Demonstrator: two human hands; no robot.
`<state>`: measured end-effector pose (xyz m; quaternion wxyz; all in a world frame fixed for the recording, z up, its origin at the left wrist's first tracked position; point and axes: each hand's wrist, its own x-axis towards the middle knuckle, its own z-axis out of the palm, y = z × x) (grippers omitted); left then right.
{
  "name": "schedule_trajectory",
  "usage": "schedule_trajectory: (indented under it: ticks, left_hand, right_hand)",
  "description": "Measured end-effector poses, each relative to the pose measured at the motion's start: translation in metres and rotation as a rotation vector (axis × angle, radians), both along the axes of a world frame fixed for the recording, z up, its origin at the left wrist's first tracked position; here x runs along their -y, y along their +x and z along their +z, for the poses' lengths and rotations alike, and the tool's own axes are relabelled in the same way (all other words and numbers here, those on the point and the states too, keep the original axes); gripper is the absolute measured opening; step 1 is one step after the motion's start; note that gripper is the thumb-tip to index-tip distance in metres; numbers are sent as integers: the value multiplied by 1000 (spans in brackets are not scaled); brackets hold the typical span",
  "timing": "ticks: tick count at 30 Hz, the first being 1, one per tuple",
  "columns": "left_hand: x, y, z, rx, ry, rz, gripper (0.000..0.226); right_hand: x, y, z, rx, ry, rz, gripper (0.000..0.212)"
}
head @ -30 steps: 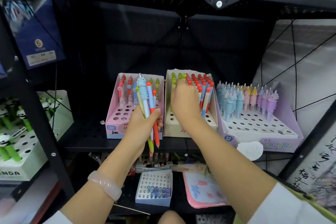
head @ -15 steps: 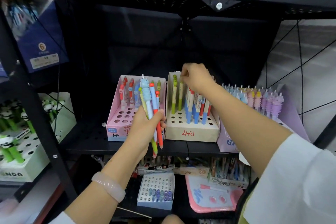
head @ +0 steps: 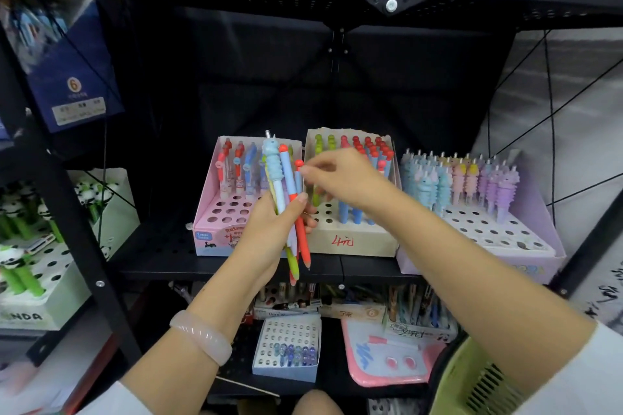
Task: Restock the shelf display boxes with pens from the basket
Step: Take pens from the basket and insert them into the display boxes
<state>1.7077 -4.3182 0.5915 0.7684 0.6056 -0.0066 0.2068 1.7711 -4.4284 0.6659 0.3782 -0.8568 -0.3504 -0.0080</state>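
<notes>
1. Pens (head: 289, 209) stand bunched in the left hand (head: 269, 232), which grips them upright in front of the shelf (head: 161, 266); among them are a blue ridged animal-topped pen, blue-and-red pens with red caps, and a green one whose tip pokes out below the fist.
2. Right hand (head: 340, 178) reaches across to the top of the bunch, its fingertips (head: 305, 170) pinching the red cap of one pen (head: 298, 168).
3. Behind the hands, three display boxes sit side by side on the shelf: a pink box (head: 215, 212) with a few pens in its back row, a beige box (head: 350, 239) with green and red-capped pens and red writing on its front, and a lilac box (head: 526, 246) with rows of pastel animal pens.
4. A green basket (head: 472, 381) shows at the lower right edge, beside the right forearm.
5. A pale bangle (head: 202, 337) circles the left wrist.
6. Further left, a green-and-white box (head: 43, 300) holds panda-topped pens.
</notes>
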Motion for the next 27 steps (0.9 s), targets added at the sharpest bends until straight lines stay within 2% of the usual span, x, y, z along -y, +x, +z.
schedule_trajectory:
  ticks: [2,8,10,12,15,18,21,27]
  left_hand:
    - [7,0,0,4,-21,-32,9]
    - [19,3,-2,-23,-70,-21,11]
    - [20,5,-3,-65,-41,46,2]
    - [22,7,-5,-82,-38,75,5]
    - [25,8,-10,-135,13,100,9]
    - [29,10,-14,-153,5,78,9]
    - [32,13,-17,-158,16,70,11]
    - [34,12,-17,-149,50,66,13]
  right_hand:
    - [4,-4,-8,-101,48,21,25]
    - [29,4,-13,-122,347,-132,18]
    - [47,13,-5,-71,481,-219,18]
    - [69,23,2,47,560,-303,21]
    - [95,39,2,266,461,-425,19]
    - [100,49,-9,373,277,-461,15]
    - [95,55,-17,393,179,-467,15]
    - [91,61,-17,305,307,-409,12]
